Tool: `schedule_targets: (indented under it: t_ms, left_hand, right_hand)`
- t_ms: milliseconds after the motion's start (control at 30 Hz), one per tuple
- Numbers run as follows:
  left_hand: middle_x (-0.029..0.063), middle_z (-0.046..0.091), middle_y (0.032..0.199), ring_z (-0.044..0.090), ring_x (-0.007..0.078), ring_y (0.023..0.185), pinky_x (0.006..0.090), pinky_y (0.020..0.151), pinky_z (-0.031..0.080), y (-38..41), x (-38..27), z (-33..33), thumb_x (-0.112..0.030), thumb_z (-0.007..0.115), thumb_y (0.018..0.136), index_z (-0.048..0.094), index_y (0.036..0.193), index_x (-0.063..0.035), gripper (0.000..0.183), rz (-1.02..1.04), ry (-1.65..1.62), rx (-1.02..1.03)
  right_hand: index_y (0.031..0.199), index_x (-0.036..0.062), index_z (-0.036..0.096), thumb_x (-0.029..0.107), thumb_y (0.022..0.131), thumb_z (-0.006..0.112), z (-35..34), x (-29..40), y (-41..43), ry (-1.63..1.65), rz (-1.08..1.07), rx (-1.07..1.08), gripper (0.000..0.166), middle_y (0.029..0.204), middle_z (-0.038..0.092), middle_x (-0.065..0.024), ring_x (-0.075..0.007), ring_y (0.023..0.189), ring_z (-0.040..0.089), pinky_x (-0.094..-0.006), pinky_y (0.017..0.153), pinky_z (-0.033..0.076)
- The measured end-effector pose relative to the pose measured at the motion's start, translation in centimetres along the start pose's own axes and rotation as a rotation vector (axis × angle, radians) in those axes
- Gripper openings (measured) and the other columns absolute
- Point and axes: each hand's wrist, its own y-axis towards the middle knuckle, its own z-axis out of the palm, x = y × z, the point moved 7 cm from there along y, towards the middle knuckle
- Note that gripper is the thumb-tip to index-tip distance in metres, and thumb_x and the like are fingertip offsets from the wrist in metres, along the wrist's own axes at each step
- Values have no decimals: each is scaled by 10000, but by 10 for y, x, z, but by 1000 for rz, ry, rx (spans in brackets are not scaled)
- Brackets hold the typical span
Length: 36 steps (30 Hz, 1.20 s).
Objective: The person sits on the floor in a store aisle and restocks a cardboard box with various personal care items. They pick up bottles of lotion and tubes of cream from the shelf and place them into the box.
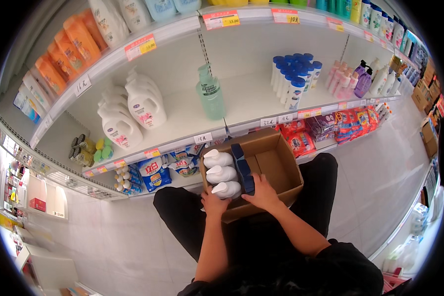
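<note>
An open cardboard box (292,177) stands between the person's knees, against the shelf. Three white pump bottles (221,174) are lined up along its left side. Beside them is a row of dark blue items (242,166), whose kind I cannot tell. My left hand (214,201) is at the nearest white pump bottle, fingers around its lower left side; how firm the hold is cannot be told. My right hand (261,192) has its fingers on the nearest dark blue item, with the thumb towards the white bottle.
Above the box runs a white shelf (185,127) with white jugs (146,101), a green pump bottle (210,94) and blue-capped bottles (296,90). Detergent bags (153,172) lie on the shelf below. A higher shelf (255,16) with bottles overhangs. The person's knees (323,170) flank the box.
</note>
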Motion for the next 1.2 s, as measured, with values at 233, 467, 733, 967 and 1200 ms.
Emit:
schedule_targets:
  t_ms: [233,467,733,967,1200]
  left_hand:
    - [294,387,1390,415,468,1274,512,1080,357,2,24,4,-315,887,606,354,1389,-60,981,90,3,-109]
    - [290,392,1398,393,447,1300,497,1104,327,-1,-4,-2,-315,889,616,354,1408,-27,999,5,-27,10]
    - [296,400,1394,381,444,1310,498,1105,322,0,-3,-5,-309,887,621,370,1400,-6,983,26,-50,1]
    - [304,386,1403,371,444,1319,502,1100,331,0,-6,-2,-317,885,629,362,1407,1,990,47,6,19]
    - [303,344,1425,341,462,1341,513,1116,318,2,2,-2,-343,895,612,350,1417,-21,1023,-4,-14,2]
  right_hand:
    - [1483,12,326,164,799,799,-100,149,-39,1517,-195,807,845,1429,454,-157,-287,1268,503,-388,978,464]
    - [1492,-100,209,608,541,907,-198,251,-134,1937,-1291,901,1376,1520,311,-268,-364,1407,337,-439,1151,263]
    - [1487,-150,172,643,507,912,-201,255,-129,1986,-1401,829,1462,1506,323,-287,-355,1403,355,-378,1139,301]
    - [1460,-175,238,663,555,868,-196,258,-136,2163,-1314,943,1385,1504,343,-308,-350,1388,394,-369,1134,322]
    - [1463,-56,342,576,637,858,-166,226,-114,1586,-1314,1016,1161,1512,379,-229,-346,1385,390,-447,1129,317]
